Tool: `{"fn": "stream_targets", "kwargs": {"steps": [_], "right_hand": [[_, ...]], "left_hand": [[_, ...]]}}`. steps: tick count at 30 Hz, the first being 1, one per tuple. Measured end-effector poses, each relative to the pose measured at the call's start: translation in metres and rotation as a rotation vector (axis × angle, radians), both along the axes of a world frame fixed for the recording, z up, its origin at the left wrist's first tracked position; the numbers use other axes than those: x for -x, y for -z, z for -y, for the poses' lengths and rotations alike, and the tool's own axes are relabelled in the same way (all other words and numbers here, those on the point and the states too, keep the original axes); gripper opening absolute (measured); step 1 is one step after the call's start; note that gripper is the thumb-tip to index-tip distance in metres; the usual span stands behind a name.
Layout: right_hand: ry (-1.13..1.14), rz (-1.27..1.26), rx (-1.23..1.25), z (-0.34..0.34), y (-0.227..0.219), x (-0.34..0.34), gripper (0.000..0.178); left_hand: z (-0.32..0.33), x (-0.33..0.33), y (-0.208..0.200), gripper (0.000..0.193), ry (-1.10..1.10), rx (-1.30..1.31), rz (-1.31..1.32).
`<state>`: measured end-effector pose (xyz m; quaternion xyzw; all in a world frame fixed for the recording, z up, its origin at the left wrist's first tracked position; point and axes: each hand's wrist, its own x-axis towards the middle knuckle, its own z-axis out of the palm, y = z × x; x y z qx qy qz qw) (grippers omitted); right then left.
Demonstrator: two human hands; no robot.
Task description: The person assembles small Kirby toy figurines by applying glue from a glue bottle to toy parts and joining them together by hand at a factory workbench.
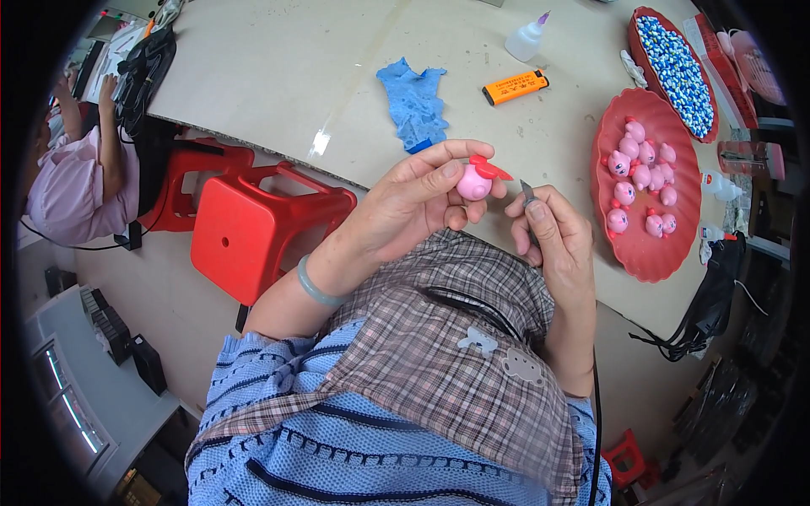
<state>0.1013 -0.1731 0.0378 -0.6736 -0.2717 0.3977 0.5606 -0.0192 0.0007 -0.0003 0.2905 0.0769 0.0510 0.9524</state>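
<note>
Between the fingers of my left hand (426, 190) is a small round pink figurine (473, 184) with red parts on it. My right hand (555, 232) grips a small knife (528, 192), its short pointed blade turned up toward the figurine. Blade and figurine are slightly apart. Both hands are over the table's near edge, above my plaid apron. To the right of my right hand lies a red scalloped tray (620, 244) holding several similar pink figurines (645, 164).
Farther back on the table are a blue cloth (413, 101), an orange lighter (515, 87) and a squeeze bottle (525, 40) with a purple tip. Another red tray (714, 126) holds small blue and white pieces. A red stool (232, 232) stands at left, near a person in pink (84, 185).
</note>
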Motion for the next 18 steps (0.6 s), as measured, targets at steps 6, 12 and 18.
{"fn": "stream_targets", "kwargs": {"steps": [6, 12, 18], "right_hand": [[0.003, -0.008, -0.009, -0.0001, 0.0012, 0.0004, 0.027], [-0.012, 0.05, 0.022, -0.0012, -0.001, 0.001, 0.027], [-0.023, 0.093, 0.054, -0.0014, -0.0038, 0.0039, 0.027]], "left_hand": [[0.0008, -0.0009, -0.0006, 0.04, 0.01, 0.003, 0.016], [0.0018, 0.0002, 0.0024, 0.037, 0.004, -0.011, 0.001], [0.0024, 0.0005, 0.0063, 0.03, 0.008, -0.042, 0.04]]}}
